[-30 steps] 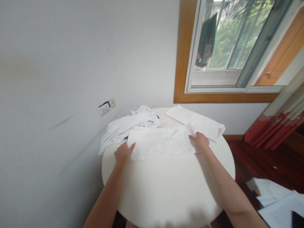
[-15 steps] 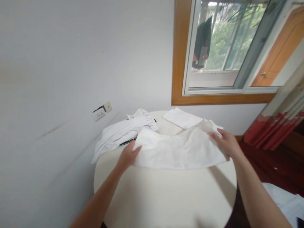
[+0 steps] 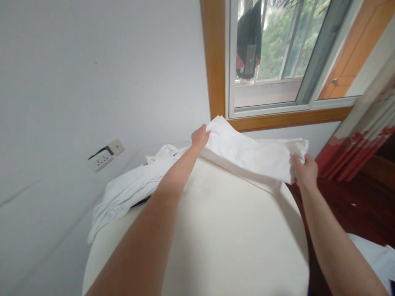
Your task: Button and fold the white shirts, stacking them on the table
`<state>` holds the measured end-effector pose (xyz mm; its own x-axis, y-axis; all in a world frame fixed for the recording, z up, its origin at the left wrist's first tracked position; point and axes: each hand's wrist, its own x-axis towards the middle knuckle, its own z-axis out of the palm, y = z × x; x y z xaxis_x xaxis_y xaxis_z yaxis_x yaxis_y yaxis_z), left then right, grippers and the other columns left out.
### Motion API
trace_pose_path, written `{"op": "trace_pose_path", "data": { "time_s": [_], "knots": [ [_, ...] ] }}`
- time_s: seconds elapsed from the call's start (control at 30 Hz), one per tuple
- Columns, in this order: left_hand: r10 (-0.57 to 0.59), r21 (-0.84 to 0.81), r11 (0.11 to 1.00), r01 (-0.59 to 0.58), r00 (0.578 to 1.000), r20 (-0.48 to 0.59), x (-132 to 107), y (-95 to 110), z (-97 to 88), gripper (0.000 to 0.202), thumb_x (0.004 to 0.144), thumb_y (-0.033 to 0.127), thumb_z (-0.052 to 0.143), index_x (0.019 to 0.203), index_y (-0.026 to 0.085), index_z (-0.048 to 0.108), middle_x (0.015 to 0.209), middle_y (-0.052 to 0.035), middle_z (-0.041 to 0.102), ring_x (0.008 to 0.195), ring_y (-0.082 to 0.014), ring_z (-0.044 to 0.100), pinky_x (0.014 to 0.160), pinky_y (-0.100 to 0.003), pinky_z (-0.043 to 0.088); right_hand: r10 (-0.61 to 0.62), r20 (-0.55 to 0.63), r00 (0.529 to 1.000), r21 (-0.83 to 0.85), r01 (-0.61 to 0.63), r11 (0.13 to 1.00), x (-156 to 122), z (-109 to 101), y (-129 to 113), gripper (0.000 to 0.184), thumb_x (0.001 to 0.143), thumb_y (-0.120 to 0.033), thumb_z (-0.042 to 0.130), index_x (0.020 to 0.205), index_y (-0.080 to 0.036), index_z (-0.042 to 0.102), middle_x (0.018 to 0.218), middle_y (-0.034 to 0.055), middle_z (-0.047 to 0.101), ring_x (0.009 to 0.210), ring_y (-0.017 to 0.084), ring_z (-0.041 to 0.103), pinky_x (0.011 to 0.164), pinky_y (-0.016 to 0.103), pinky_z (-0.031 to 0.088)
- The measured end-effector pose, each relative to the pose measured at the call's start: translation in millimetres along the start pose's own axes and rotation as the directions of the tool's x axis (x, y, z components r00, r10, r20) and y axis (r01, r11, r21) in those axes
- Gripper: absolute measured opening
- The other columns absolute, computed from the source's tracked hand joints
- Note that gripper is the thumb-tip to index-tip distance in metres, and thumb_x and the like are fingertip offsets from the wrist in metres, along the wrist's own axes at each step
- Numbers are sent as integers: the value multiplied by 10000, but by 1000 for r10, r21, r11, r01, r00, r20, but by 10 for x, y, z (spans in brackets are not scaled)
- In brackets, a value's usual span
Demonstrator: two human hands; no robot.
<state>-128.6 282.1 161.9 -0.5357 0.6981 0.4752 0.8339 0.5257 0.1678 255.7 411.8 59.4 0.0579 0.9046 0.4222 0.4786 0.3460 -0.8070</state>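
Note:
A folded white cloth (image 3: 249,150) is stretched between my two hands over the far side of the round cream table (image 3: 234,230). My left hand (image 3: 200,137) is closed on its left end, close to the wall below the window. Its right end is gripped by my right hand (image 3: 305,167), near the table's right edge. Thumb and fingers pinch the fabric on both sides. The white piece that lay at the back of the table is now hidden or cannot be told apart from the held cloth.
A crumpled pile of white clothes (image 3: 123,193) lies along the table's left edge, against the wall. A wall socket (image 3: 101,159) sits above it. The window (image 3: 271,74) is behind, a red and cream curtain (image 3: 354,144) at right. More white fabric (image 3: 370,255) is low at right.
Both hands have carried the white cloth away from me, toward the window. My left hand has risen and moved right; the cloth now slants down to the right. The camera view has also shifted.

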Motion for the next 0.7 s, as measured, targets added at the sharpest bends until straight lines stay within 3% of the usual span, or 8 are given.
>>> {"op": "trace_pose_path", "data": {
  "time_s": [0.1,0.2,0.27,0.37,0.47,0.53,0.7],
  "knots": [
    [-102,24,994,104,993,-63,77,123,343,434,904,252,449,1303,92,392,1251,-220,524,1191,-320,449,964,-478,333,91,168,982,-118,-71,990,-100,310,222,408,783,-445,518,958,-96,640,830,124,666,694,205,590,584,276,434],
    [-185,3,983,185,982,25,-166,137,718,446,878,204,452,1305,82,410,1267,-246,500,1171,-337,451,933,-494,358,175,287,942,-217,-114,969,-194,475,397,394,753,-462,557,880,-96,629,758,118,645,654,206,583,553,282,432],
    [-118,-21,993,119,991,70,-394,134,927,478,852,185,470,1322,115,417,1291,-213,496,1176,-320,454,941,-468,370,222,312,924,-195,-167,967,-225,494,454,414,747,-497,560,876,-107,612,759,112,641,649,206,588,528,280,434],
    [84,-61,995,-78,990,112,-697,154,1121,533,814,118,461,1342,179,431,1379,-136,454,1239,-264,412,1026,-425,327,270,380,885,-82,-259,962,-252,431,447,396,730,-476,595,922,-131,580,815,109,648,680,199,608,514,263,452],
    [260,-95,964,-248,952,161,-934,213,1187,563,799,117,465,1351,222,440,1437,-85,409,1297,-231,356,1093,-409,260,283,493,823,34,-344,938,-292,333,374,397,696,-381,642,1006,-160,531,889,93,642,701,184,618,512,246,478],
    [294,-101,955,-280,940,174,-1094,263,1183,575,799,143,475,1364,237,428,1456,-82,385,1315,-239,335,1106,-436,237,277,542,794,50,-359,932,-312,287,321,421,676,-335,657,1034,-178,503,890,70,631,689,172,614,500,236,484],
    [292,-132,953,-274,946,144,-1583,306,1005,606,781,153,472,1375,244,401,1467,-76,362,1335,-241,305,1114,-461,227,248,498,831,-139,-206,969,-300,267,267,434,675,-306,652,1054,-148,511,755,64,619,596,179,587,474,257,465]
  ]
}}
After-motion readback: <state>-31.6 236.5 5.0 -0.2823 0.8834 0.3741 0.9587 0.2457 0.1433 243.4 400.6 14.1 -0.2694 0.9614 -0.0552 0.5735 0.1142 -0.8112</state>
